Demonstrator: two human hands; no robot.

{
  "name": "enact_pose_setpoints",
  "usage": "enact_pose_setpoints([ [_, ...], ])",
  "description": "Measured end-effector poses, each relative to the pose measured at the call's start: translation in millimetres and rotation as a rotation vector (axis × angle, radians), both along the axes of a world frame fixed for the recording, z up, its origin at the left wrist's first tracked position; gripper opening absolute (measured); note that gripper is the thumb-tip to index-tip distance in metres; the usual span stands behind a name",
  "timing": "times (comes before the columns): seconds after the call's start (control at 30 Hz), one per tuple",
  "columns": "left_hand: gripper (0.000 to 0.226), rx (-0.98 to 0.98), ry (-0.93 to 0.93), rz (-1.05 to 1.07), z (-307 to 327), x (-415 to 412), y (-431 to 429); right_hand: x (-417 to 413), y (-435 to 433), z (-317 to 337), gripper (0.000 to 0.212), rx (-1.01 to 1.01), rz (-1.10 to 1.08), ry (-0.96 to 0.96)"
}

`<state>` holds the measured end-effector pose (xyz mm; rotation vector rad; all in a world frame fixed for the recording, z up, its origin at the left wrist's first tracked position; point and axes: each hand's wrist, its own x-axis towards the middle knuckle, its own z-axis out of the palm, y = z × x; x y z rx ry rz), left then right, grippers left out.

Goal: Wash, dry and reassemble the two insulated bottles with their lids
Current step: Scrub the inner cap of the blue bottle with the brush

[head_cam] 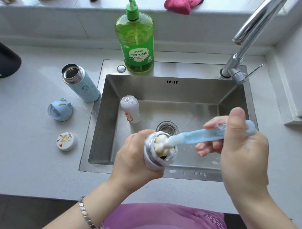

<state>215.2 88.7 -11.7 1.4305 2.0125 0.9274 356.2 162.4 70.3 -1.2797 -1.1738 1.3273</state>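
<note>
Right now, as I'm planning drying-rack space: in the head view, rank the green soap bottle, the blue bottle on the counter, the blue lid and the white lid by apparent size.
1. green soap bottle
2. blue bottle
3. blue lid
4. white lid, only slightly smaller; those two lids look nearly alike.

Only readable bit: the tall green plastic pump bottle of dish soap (135, 29) has a white label (139, 53) saying 柠檬洗洁精. The smaller print's too blurry.

Grey ctr (19, 156), steel sink (107, 128), rear ledge (215, 6), daylight
</note>
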Motion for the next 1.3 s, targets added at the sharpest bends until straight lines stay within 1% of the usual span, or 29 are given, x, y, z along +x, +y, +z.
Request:
enact_pose_setpoints([
  [0.07, 0.062, 0.015, -0.019, 0.015, 2.6, -1.1, 0.9, -5.9, -5.4, -5.9, 0.047, -0.021, 0.013, 0.003],
  [0.17, 0.066, 0.045, 0.054, -0.025, 3.0, -1.8, -1.3, -11.6, -14.9, -12.5, 0.047, -0.116, 0.117, 0.010],
  [0.23, 0.066, 0.013, 0.038, 0.001, 1.4, -6.6, -3.0, -7.0, -10.7, -6.2, 0.047, -0.096, 0.122, 0.039],
  [0.33, 0.066, -0.016, -0.026, 0.039, 5.2, -8.9, -0.5, -4.7, -6.2, -2.3, 0.047, -0.047, 0.072, 0.065],
  [0.47, 0.069, -0.020, 0.016, -0.027, 8.5, -4.5, 0.3, -12.1, -14.0, -8.5, 0.046, -0.134, 0.181, 0.040],
  [0.6, 0.063, -0.106, -0.011, 0.022, 5.3, -13.2, 3.7, -3.5, -0.9, 2.8, 0.046, -0.069, 0.094, 0.059],
  [0.67, 0.061, -0.146, 0.014, -0.036, 6.2, -11.7, 7.3, -7.1, -0.6, -6.6, 0.048, -0.129, 0.117, 0.056],
  [0.73, 0.057, -0.187, 0.109, -0.139, 7.2, -8.0, 10.5, -12.4, -2.3, -19.0, 0.047, -0.213, 0.164, 0.032],
  [0.77, 0.057, -0.201, 0.132, -0.165, 6.6, -7.4, 11.5, -12.9, -1.7, -23.3, 0.045, -0.218, 0.186, 0.012],
  [0.8, 0.057, -0.216, 0.124, -0.171, 6.2, -7.8, 12.1, -13.1, -0.1, -24.8, 0.041, -0.188, 0.214, -0.005],
  [0.87, 0.062, -0.237, 0.096, -0.175, 7.2, -9.1, 12.1, -12.1, 4.8, -23.6, 0.032, -0.060, 0.296, -0.050],
  [0.93, 0.063, -0.253, 0.100, -0.198, 8.6, -9.5, 10.3, -9.8, 11.8, -21.7, 0.028, 0.036, 0.383, -0.155],
  [1.0, 0.061, -0.267, 0.105, -0.183, 8.1, -14.1, 9.6, -5.2, 20.8, -22.6, 0.031, 0.001, 0.404, -0.225],
  [1.1, 0.055, -0.287, 0.143, -0.125, 2.8, -24.9, 14.0, 1.2, 23.8, -24.1, 0.031, -0.169, 0.418, -0.135],
  [1.17, 0.057, -0.288, 0.180, -0.129, 1.5, -25.8, 16.4, -3.2, 19.9, -23.0, 0.031, -0.233, 0.418, -0.054],
  [1.23, 0.060, -0.270, 0.181, -0.152, 0.6, -20.7, 15.0, -10.0, 19.6, -22.5, 0.030, -0.229, 0.358, 0.002],
  [1.3, 0.059, -0.237, 0.175, -0.154, 3.3, -18.3, 13.3, -9.1, 22.8, -23.6, 0.029, -0.168, 0.278, 0.019],
])
